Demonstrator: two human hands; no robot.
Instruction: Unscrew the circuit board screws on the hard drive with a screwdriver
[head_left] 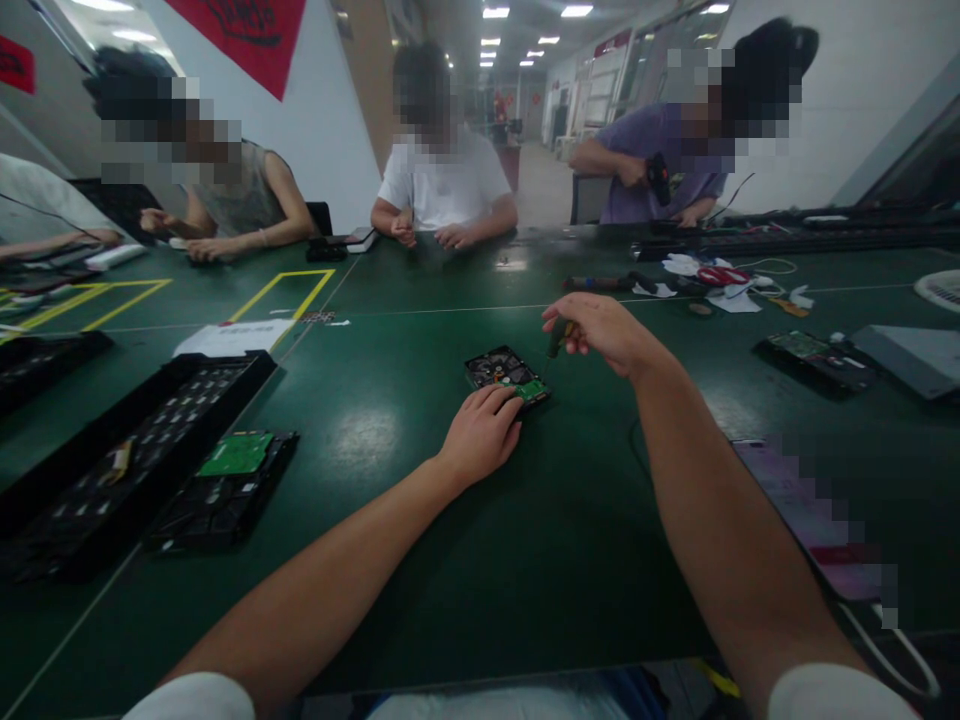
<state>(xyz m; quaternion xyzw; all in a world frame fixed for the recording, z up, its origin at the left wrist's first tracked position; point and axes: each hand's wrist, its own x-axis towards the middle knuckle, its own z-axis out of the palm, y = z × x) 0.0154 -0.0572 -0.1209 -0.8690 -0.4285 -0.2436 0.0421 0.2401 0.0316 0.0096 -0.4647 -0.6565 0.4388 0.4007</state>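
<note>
A black hard drive [499, 370] with a green circuit board on its underside lies on the green table [420, 560] in front of me. My left hand [481, 432] rests on its near edge, fingers curled over it and pressing it down. Above the drive's right end, my right hand [600, 328] is closed round the dark handle of a small screwdriver [556, 340], whose tip points down at the drive's green board.
A black tray [112, 450] and a second drive with a green board [236, 455] lie at the left. Another drive [814, 355] and a grey box [911, 355] sit at the right. Red scissors and scraps [720, 278] lie farther back. Three people sit across the table.
</note>
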